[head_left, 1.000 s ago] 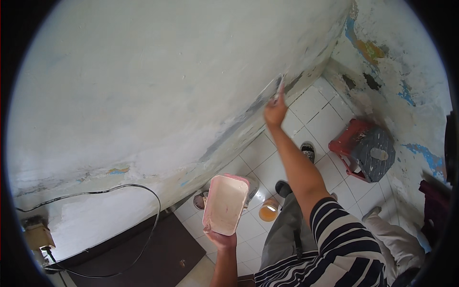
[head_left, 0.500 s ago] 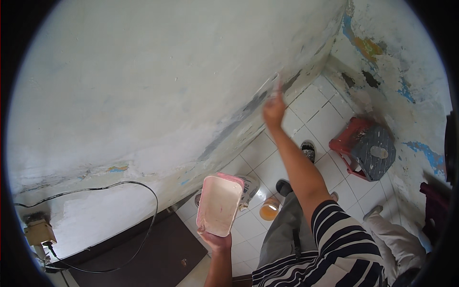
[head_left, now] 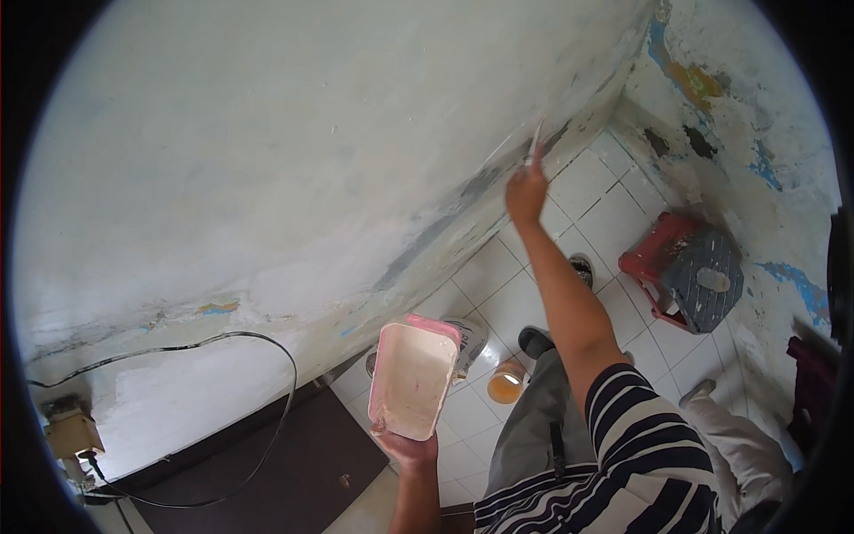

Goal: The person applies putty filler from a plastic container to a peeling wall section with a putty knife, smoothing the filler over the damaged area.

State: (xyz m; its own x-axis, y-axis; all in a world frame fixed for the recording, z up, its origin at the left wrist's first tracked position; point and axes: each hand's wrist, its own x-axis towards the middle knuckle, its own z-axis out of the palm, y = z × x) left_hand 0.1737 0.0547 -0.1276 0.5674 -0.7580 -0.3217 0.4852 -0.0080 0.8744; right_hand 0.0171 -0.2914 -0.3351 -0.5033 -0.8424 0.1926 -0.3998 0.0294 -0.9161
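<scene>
My left hand (head_left: 411, 448) grips the lower end of a pink rectangular tub (head_left: 414, 374), its inside coated with pale, creamy filler. Out ahead and to the right, my right hand (head_left: 527, 191) is closed around a slim putty knife (head_left: 536, 142), seen nearly edge-on and a little blurred. Its blade lies at the wall (head_left: 294, 160), beside a dark grey streak (head_left: 436, 233) that runs along the wall's lower part. Pale patches spread over the wall around that streak.
A red and grey step stool (head_left: 689, 274) stands at the right, near a peeling side wall (head_left: 756, 107). On the tiled floor are an orange-filled container (head_left: 506, 383) and a whitish bucket (head_left: 467, 343). A black cable (head_left: 289, 383) loops from a socket box (head_left: 73, 434). Another person's leg (head_left: 729, 440) shows lower right.
My right hand and the putty knife have moved slightly to the right along the wall. The tub stays in my left hand, and the whole view has shifted a little.
</scene>
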